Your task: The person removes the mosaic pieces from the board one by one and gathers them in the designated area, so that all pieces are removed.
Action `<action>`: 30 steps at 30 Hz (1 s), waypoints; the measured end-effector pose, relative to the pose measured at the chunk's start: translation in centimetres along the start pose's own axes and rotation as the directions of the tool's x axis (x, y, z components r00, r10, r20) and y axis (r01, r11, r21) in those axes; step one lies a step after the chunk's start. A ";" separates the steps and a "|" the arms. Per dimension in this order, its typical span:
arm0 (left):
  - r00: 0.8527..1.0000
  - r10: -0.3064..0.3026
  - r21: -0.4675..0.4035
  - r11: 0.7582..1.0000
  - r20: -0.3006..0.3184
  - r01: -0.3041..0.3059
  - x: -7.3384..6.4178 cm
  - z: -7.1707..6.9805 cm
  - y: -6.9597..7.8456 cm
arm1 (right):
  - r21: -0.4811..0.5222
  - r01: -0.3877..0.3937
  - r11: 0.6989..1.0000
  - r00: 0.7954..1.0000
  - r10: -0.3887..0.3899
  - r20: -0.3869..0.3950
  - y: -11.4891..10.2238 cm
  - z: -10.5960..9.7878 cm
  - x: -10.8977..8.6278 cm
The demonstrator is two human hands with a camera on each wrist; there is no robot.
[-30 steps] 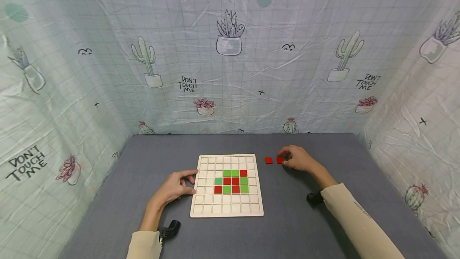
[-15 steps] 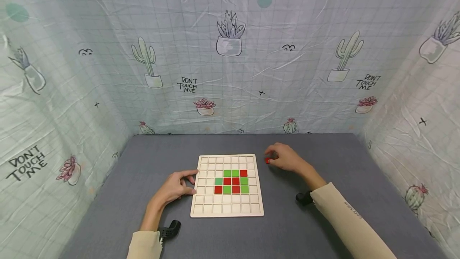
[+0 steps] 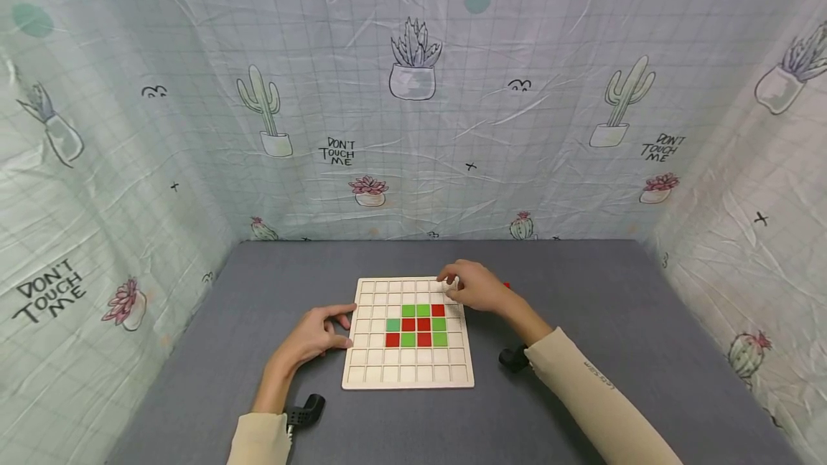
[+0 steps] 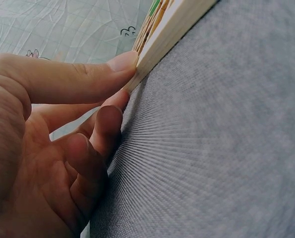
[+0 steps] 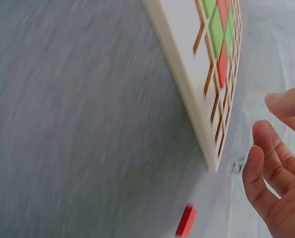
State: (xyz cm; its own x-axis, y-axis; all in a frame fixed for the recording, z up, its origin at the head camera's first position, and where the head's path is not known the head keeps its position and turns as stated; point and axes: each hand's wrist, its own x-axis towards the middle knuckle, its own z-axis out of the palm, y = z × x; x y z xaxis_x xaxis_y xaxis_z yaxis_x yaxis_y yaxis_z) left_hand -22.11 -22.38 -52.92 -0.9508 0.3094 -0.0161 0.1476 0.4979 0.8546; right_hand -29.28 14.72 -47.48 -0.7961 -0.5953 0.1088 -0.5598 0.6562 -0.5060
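Observation:
A pale wooden grid board [image 3: 367,374] lies flat on the table, with several red and green square tiles [image 3: 423,324] set in its middle and right cells. My left hand [image 3: 310,336] touches the board's left edge with thumb and index finger spread along it. The left wrist view shows the thumb [image 4: 68,79] straight against the board's side [image 4: 162,42]; other fingers curl loosely. My right hand [image 3: 478,287] hangs over the board's far right corner. In the right wrist view, its thumb and fingers [image 5: 264,134] stand apart, with nothing visible between them.
A red tile [image 3: 507,285] on the grey table [image 3: 581,285] peeks out behind my right hand. One red tile [image 5: 187,220] shows near the board's corner in the right wrist view. A cactus-print cloth [image 3: 413,156] surrounds the table.
My right hand has moved left from the two red tiles on the table to the board's far right corner. My left hand and the board have not moved.

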 end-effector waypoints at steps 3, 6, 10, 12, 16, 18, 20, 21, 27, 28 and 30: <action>1.000 -0.006 -0.001 1.000 -0.001 0.006 0.0 0.0 0.1 | -0.001 0.019 1.000 1.000 -0.019 0.020 -1.0 0.7 0.7; 1.000 -0.013 -0.002 1.000 -0.002 0.013 0.0 -0.1 0.1 | 0.000 0.042 0.999 0.998 -0.042 0.039 -1.9 1.4 1.3; 1.000 -0.018 -0.003 1.000 -0.002 0.018 0.0 -0.1 0.1 | 0.012 0.063 0.998 0.995 -0.064 0.071 -3.0 2.3 2.1; 1.000 -0.021 -0.006 1.000 -0.004 0.021 0.0 0.0 0.1 | 0.021 0.078 0.997 0.993 -0.079 0.091 -3.6 2.7 2.4; 1.000 -0.029 -0.007 1.000 -0.004 0.029 0.0 0.0 0.0 | 0.037 0.100 0.994 0.986 -0.104 0.128 -4.7 3.6 3.0; 0.999 -0.033 -0.004 0.999 -0.006 0.033 0.0 0.0 0.0 | 0.035 0.102 0.994 0.984 -0.106 0.144 -5.1 4.0 3.3; 0.999 -0.036 -0.001 0.999 -0.008 0.036 0.0 0.0 0.1 | 0.040 0.099 0.994 0.981 -0.104 0.161 -5.5 4.4 3.5; 0.999 -0.037 -0.001 0.999 -0.009 0.037 0.1 0.0 0.1 | 0.042 0.098 0.994 0.980 -0.104 0.168 -5.7 4.5 3.6; 0.999 -0.051 -0.003 0.999 -0.014 0.051 0.1 0.0 0.2 | 0.043 0.102 0.994 0.974 -0.109 0.197 -6.5 5.2 3.8; 0.999 -0.052 -0.004 0.999 -0.014 0.052 0.1 0.0 0.2 | 0.038 0.102 0.994 0.974 -0.108 0.201 -6.6 5.3 3.8; 0.999 -0.048 -0.003 0.999 -0.013 0.048 0.1 0.0 0.2 | 0.027 0.099 0.995 0.972 -0.102 0.211 -6.8 5.4 3.9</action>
State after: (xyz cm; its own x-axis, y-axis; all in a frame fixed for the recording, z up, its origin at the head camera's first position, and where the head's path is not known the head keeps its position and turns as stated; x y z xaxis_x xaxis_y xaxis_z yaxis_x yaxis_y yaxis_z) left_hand -22.21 -22.20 -52.73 -0.9604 0.2743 -0.0499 0.1012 0.5098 0.8543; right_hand -27.35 5.49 -48.25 -0.6679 -0.7439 -0.0233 -0.6293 0.5813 -0.5158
